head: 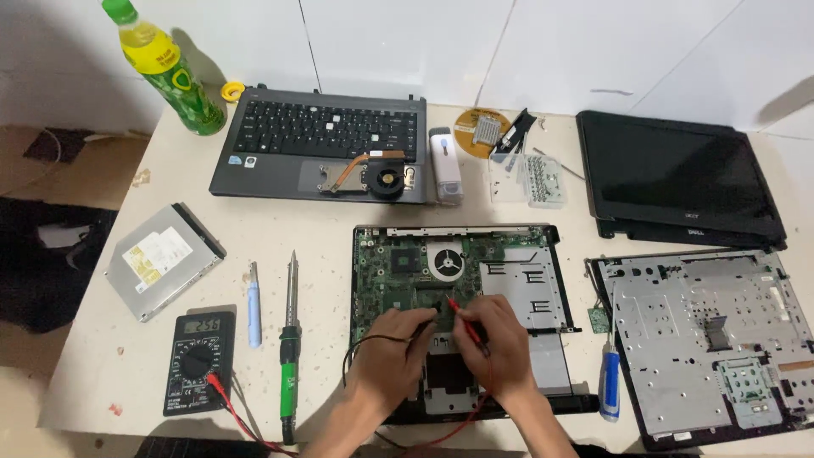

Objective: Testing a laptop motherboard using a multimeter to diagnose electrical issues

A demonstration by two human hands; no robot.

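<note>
Green motherboard point(398, 271) lies in the open laptop base at centre frame on the desk point(280, 237). Right hand point(500, 339) fingers pinch a red probe point(465, 318), left hand point(390, 343) fingers pinch a black probe point(428, 315); both tips meet the board just above the fingers. Multimeter point(197, 363) sits lower left

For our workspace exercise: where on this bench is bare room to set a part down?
Free: table between optical drive and open laptop base; also left of the multimeter. Crowded: around both hands, left hand, right hand.
</note>
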